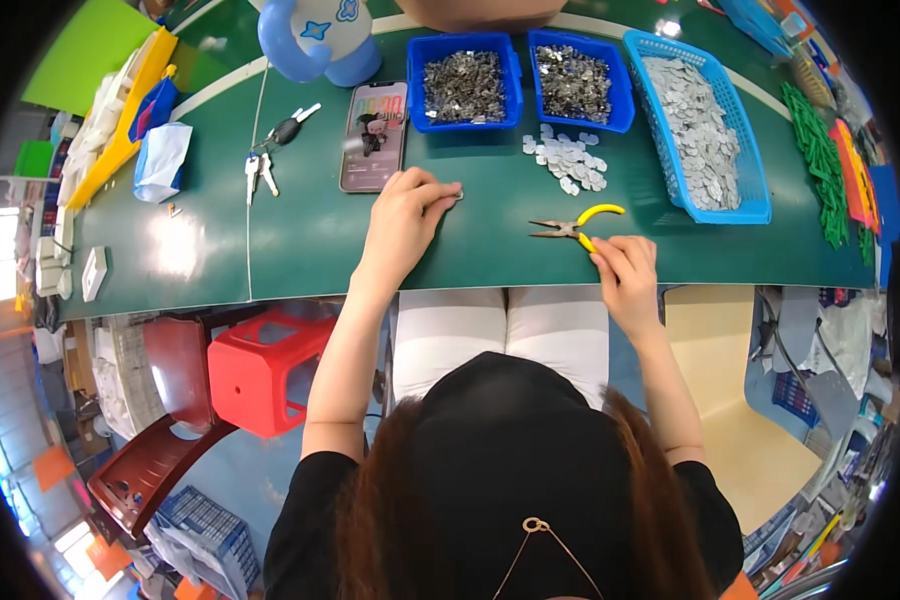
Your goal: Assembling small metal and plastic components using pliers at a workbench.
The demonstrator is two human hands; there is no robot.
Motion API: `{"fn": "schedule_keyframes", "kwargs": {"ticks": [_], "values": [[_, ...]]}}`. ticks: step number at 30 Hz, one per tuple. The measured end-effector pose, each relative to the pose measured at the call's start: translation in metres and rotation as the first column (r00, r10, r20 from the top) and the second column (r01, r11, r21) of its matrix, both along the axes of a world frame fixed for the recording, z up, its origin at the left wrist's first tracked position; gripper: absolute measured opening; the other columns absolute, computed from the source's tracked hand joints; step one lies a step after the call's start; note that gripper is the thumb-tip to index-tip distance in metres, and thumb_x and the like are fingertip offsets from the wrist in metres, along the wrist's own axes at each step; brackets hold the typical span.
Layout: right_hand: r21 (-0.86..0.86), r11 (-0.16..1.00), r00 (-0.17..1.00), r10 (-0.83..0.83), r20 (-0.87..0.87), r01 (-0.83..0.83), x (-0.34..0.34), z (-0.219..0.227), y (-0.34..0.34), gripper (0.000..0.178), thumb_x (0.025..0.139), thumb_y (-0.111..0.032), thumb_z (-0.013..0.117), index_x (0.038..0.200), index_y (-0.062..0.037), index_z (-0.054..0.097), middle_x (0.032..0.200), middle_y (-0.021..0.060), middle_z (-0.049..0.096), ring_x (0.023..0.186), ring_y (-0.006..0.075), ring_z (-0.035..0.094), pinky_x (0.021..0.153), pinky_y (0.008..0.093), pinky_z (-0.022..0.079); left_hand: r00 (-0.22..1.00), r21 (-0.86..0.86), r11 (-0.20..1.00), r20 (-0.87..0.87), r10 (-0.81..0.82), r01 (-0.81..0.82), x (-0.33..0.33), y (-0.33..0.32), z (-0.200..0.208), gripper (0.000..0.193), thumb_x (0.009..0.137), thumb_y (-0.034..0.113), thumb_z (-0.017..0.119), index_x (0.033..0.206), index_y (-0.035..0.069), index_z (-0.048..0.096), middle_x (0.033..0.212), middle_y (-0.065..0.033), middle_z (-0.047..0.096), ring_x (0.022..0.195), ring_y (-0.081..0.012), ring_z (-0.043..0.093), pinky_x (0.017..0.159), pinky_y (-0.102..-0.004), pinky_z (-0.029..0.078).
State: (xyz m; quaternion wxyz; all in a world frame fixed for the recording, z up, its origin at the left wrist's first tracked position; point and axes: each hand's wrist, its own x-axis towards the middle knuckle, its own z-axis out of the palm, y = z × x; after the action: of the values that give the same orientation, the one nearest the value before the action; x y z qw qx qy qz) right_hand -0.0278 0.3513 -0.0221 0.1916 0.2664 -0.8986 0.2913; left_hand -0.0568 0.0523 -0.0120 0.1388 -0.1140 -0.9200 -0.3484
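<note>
My left hand (402,222) is over the green table, thumb and forefinger pinched on a small silvery metal piece (459,196). Its exact shape is too small to tell. My right hand (627,272) is closed on one yellow handle of a pair of needle-nose pliers (567,229). The pliers' jaws are spread and point left, toward my left hand, with a gap between them. Beyond the pliers lies a loose pile of flat silvery pieces (570,160). Two blue bins (518,90) (625,110) behind it hold many small metal parts.
A light-blue basket (758,190) of flat silvery pieces stands at the right, near green clips (815,170). Left of the bins lie a phone (375,165) and keys (260,170). A blue-and-white object (355,65) stands behind them. A red stool (255,375) is beside me.
</note>
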Motion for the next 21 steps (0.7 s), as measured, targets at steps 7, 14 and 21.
{"fn": "schedule_keyframes", "kwargs": {"ticks": [7, 14, 21], "values": [[0.018, 0.999, 0.999, -0.050, 0.002, 0.050, 0.000, -0.001, 0.010, 0.020, 0.075, 0.000, 0.067, 0.095, -0.0020, 0.065, 0.085, 0.0080, 0.057, 0.081, 0.0246, 0.053, 0.074, 0.0338, 0.040, 0.999, 0.132, 0.991, -0.001, 0.032, -0.032, 0.005, 0.000, -0.004, 0.015, 0.075, 0.004, 0.068, 0.089, 0.006, 0.068, 0.081, -0.0075, 0.059, 0.078, -0.0241, 0.056, 0.071, -0.0325, 0.045], [-0.160, 0.981, 0.994, -0.110, 0.004, 0.109, 0.003, 0.005, -0.011, 0.022, 0.074, 0.001, 0.067, 0.096, -0.0036, 0.065, 0.089, 0.0073, 0.058, 0.087, 0.0258, 0.053, 0.079, 0.0347, 0.042, 0.999, 0.030, 0.999, -0.028, 0.034, -0.033, 0.010, -0.001, 0.000, 0.009, 0.075, 0.003, 0.067, 0.084, 0.003, 0.066, 0.083, -0.0083, 0.061, 0.079, -0.0255, 0.058, 0.071, -0.0323, 0.046], [-0.090, 0.996, 0.996, -0.018, -0.085, 0.010, -0.021, 0.012, -0.029, 0.021, 0.072, 0.000, 0.069, 0.092, -0.0055, 0.065, 0.094, 0.0058, 0.060, 0.089, 0.0250, 0.055, 0.082, 0.0355, 0.041, 0.997, -0.053, 0.997, -0.058, 0.060, -0.063, 0.024, -0.023, 0.009, 0.012, 0.075, 0.005, 0.066, 0.087, 0.005, 0.065, 0.085, -0.0087, 0.060, 0.083, -0.0283, 0.058, 0.073, -0.0358, 0.046]]}}
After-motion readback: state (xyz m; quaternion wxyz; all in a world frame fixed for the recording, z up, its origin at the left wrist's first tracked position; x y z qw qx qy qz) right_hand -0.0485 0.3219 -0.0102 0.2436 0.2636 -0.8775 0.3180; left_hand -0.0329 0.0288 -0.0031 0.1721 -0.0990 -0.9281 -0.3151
